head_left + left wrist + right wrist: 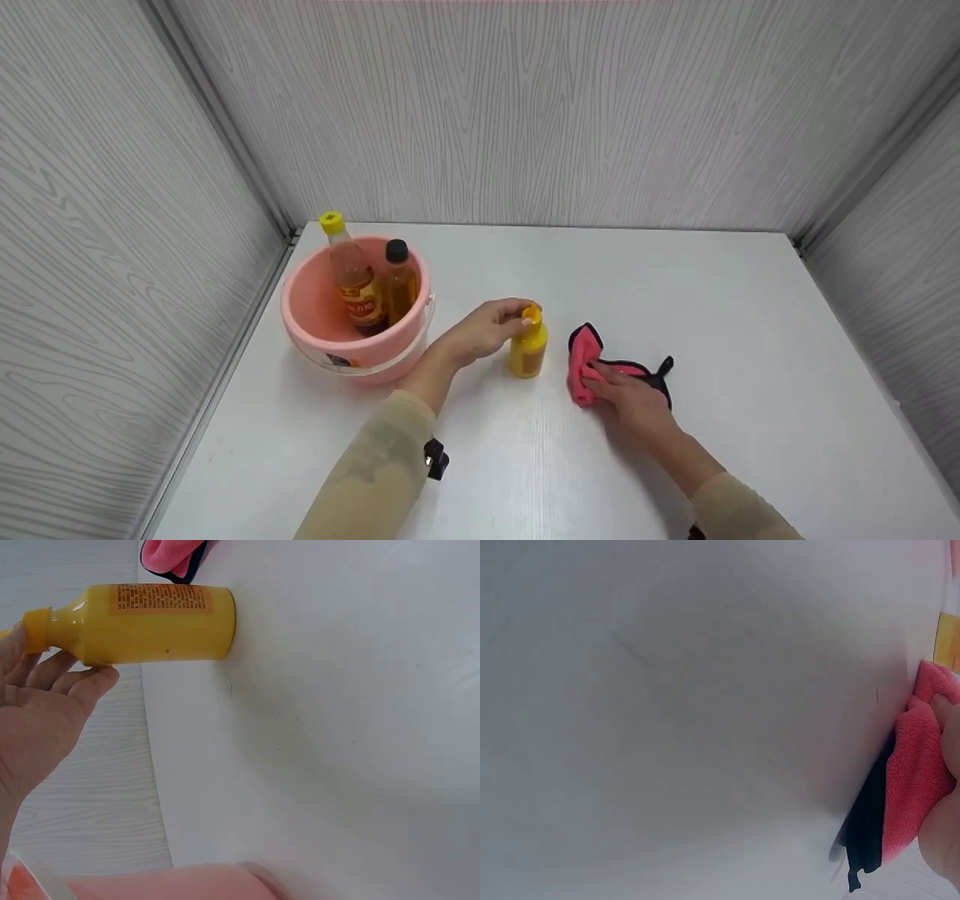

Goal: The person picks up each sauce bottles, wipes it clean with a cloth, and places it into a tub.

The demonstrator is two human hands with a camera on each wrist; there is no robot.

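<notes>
Pinching the cap of the upright yellow bottle (529,351), left hand (484,330); right hand (634,397) beside it presses spread fingers on the pink cloth (583,360).

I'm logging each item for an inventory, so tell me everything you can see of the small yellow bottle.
The small yellow bottle looks like glossy plastic, with an orange cap and an orange printed label on its side, the print too small to read. It stands upright on the white table, between the pink bucket and the pink cloth, touching neither. The left hand holds it at cap and neck.
</notes>
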